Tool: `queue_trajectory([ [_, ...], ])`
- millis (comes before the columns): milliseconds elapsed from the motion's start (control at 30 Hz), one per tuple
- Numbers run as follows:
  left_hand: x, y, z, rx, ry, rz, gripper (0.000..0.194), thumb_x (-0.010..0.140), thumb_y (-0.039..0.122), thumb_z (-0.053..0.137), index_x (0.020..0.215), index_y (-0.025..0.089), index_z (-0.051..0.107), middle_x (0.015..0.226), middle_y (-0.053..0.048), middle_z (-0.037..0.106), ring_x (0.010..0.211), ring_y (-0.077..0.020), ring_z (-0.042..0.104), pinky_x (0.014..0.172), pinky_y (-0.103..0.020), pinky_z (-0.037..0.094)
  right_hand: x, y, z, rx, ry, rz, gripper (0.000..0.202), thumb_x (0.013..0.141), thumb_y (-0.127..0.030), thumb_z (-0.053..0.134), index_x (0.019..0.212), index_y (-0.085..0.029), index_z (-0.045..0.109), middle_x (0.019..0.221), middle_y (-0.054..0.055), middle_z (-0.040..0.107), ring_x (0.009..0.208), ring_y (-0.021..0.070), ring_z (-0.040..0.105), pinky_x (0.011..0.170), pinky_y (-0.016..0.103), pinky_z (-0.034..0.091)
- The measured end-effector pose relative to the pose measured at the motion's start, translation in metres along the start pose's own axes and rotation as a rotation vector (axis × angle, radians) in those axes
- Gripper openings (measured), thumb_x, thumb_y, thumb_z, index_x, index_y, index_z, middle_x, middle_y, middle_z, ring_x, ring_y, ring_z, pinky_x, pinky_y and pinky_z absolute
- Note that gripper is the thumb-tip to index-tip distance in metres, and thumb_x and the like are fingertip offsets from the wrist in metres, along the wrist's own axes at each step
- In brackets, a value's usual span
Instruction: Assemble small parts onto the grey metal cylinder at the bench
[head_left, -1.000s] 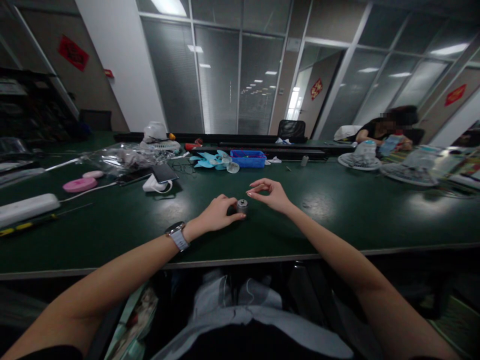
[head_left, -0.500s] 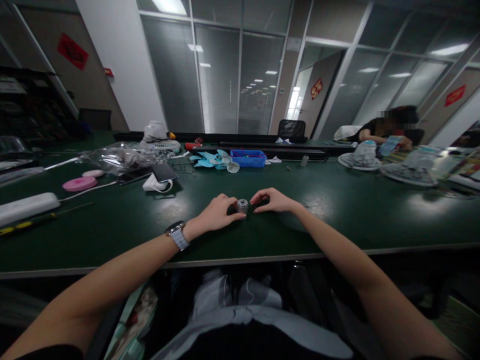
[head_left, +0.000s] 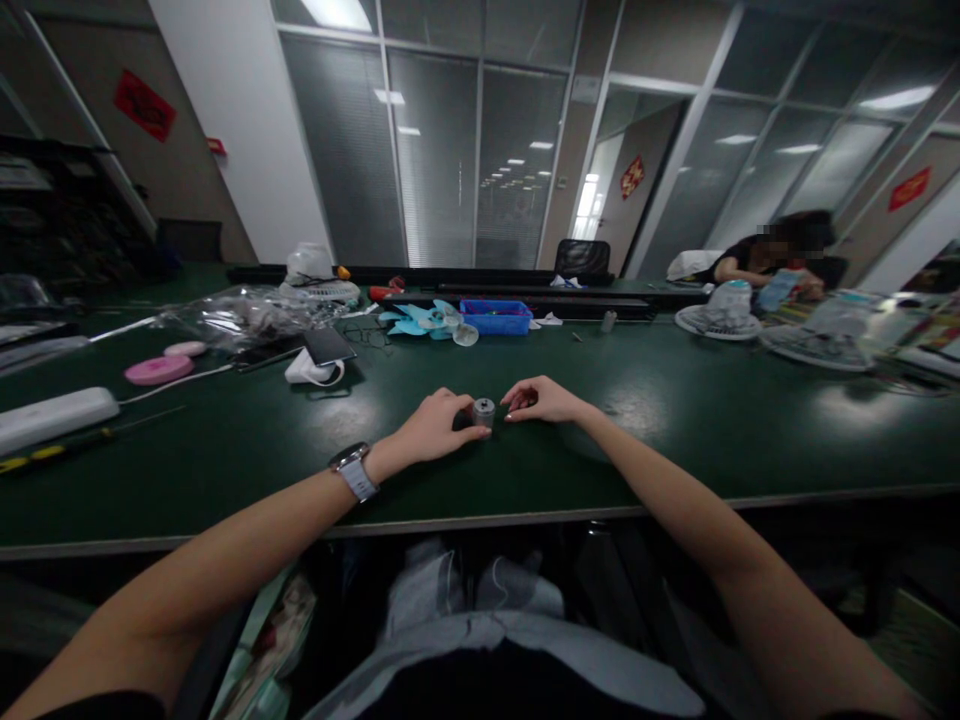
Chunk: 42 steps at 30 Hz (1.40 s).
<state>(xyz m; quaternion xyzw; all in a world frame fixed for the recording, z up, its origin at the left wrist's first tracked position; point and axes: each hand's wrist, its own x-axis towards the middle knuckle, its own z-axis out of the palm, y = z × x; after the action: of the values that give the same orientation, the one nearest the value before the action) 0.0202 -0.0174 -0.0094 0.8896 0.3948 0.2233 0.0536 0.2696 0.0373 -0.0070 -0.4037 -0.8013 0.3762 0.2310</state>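
A small grey metal cylinder (head_left: 484, 412) stands upright on the dark green table (head_left: 420, 490), with a dark mark in the middle of its top. My left hand (head_left: 435, 426) holds it from the left side, thumb at the front and fingers behind. Just to the right of the cylinder is my right hand (head_left: 546, 400), its fingers curved and the thumb a little apart from them. A narrow gap separates the right fingertips from the cylinder, and nothing shows between them.
Behind my hands lie a blue basket (head_left: 495, 318), light-blue fan blades (head_left: 420, 320) and a phone (head_left: 328, 346). A white power strip (head_left: 56, 418) and pink roll (head_left: 159, 370) are left. A person (head_left: 780, 255) sits far right, near fan parts (head_left: 721, 312).
My right thumb has moved slightly toward its fingers. The left hand still holds the cylinder in nearly the same place.
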Motion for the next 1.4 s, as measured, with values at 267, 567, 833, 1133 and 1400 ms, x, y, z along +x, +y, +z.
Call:
queue_trajectory([
  [267, -0.001, 0.0, 0.0, -0.024, -0.001, 0.014, 0.04, 0.084, 0.056, 0.053, 0.098, 0.02, 0.062, 0.09, -0.006, 0.064, 0.089, -0.0232, 0.053, 0.076, -0.034, 0.043, -0.002, -0.019, 0.014, 0.162, 0.275, -0.165, 0.04, 0.064, -0.032, 0.079, 0.097, -0.015, 0.066, 0.084, 0.007, 0.073, 0.079, 0.0171, 0.069, 0.078, 0.034, 0.054],
  [567, 0.0, -0.002, 0.002, -0.034, 0.002, 0.023, 0.04, 0.084, 0.056, 0.054, 0.101, 0.02, 0.062, 0.093, -0.006, 0.065, 0.09, -0.0234, 0.053, 0.078, -0.035, 0.043, -0.008, -0.046, 0.035, 0.216, 0.29, -0.355, 0.031, 0.072, -0.033, 0.074, 0.096, -0.016, 0.066, 0.091, 0.007, 0.074, 0.087, 0.0183, 0.07, 0.085, 0.037, 0.054],
  [833, -0.001, -0.004, 0.003, -0.035, 0.011, 0.032, 0.04, 0.084, 0.055, 0.054, 0.102, 0.02, 0.062, 0.094, -0.006, 0.066, 0.09, -0.0235, 0.054, 0.078, -0.035, 0.044, -0.008, -0.048, 0.039, 0.122, 0.295, -0.388, 0.028, 0.074, -0.033, 0.072, 0.096, -0.016, 0.067, 0.092, 0.007, 0.073, 0.086, 0.0177, 0.069, 0.084, 0.036, 0.053],
  [1133, -0.001, -0.003, 0.003, -0.051, 0.017, 0.039, 0.04, 0.085, 0.054, 0.054, 0.104, 0.02, 0.062, 0.095, -0.006, 0.066, 0.091, -0.0233, 0.054, 0.079, -0.035, 0.044, -0.012, -0.053, 0.041, 0.111, 0.288, -0.394, 0.029, 0.075, -0.031, 0.071, 0.099, -0.015, 0.067, 0.094, 0.007, 0.073, 0.088, 0.0179, 0.07, 0.085, 0.034, 0.053],
  [1400, 0.0, -0.002, 0.003, -0.055, 0.017, 0.027, 0.043, 0.084, 0.056, 0.054, 0.107, 0.02, 0.062, 0.094, -0.006, 0.066, 0.091, -0.0237, 0.054, 0.08, -0.037, 0.044, -0.008, -0.054, 0.044, 0.065, 0.392, -0.325, 0.025, 0.069, -0.032, 0.076, 0.086, -0.015, 0.068, 0.08, 0.005, 0.073, 0.075, 0.0175, 0.069, 0.076, 0.033, 0.052],
])
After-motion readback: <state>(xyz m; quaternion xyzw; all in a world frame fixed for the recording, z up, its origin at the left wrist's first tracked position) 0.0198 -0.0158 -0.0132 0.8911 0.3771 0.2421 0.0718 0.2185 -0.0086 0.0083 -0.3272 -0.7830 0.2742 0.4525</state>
